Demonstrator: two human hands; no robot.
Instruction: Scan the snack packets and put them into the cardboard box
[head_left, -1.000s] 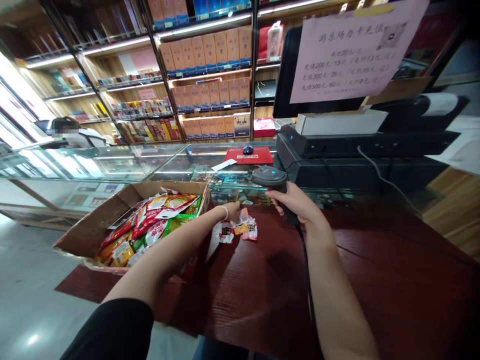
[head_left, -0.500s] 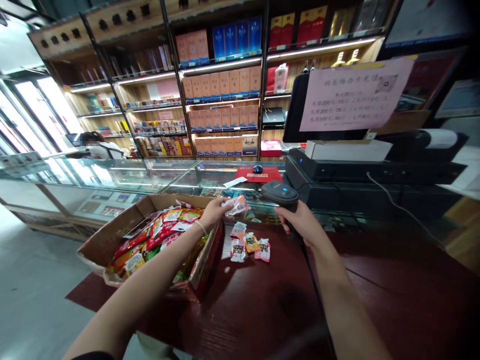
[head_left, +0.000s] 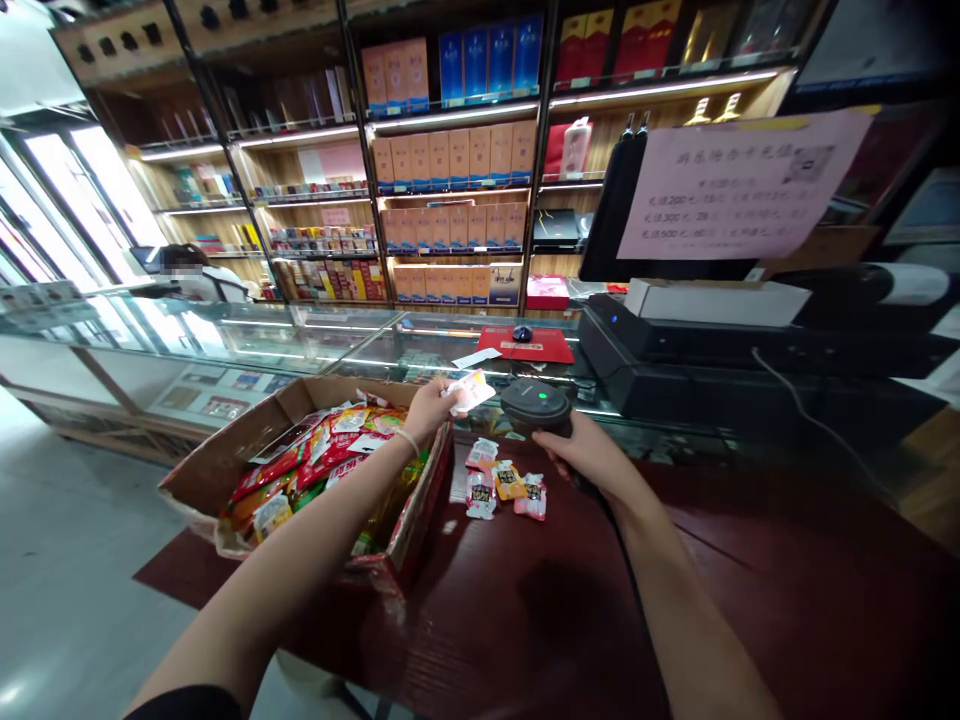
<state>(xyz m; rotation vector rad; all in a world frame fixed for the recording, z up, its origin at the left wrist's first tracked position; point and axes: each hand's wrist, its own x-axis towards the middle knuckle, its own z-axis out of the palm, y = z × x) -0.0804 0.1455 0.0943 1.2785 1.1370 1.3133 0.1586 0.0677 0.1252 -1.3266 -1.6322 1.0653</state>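
Observation:
My left hand (head_left: 431, 408) pinches a small pink and white snack packet (head_left: 471, 391) above the far right corner of the cardboard box. In my right hand (head_left: 589, 450) is a black barcode scanner (head_left: 536, 400), gripped by its handle, a green light showing on top. Its head is close to the packet, with a gap between them. The scanner's cable (head_left: 636, 580) runs down along my right forearm. Below, several small packets, pink and yellow (head_left: 509, 481), lie together on the dark red table (head_left: 525, 620). The open cardboard box (head_left: 184, 500) holds many colourful snack bags (head_left: 319, 460).
Behind the table runs a glass counter (head_left: 315, 340) with a red mat (head_left: 551, 347) and a computer mouse (head_left: 523, 333). A monitor covered by a pink paper sign (head_left: 739, 190) stands at the right. Shelves of boxes line the back; a person (head_left: 202, 275) is at the far left.
The scanner has moved left, nearer the packet, and its light has turned from blue to green. The packet in my left hand has tilted and now shows a paler side.

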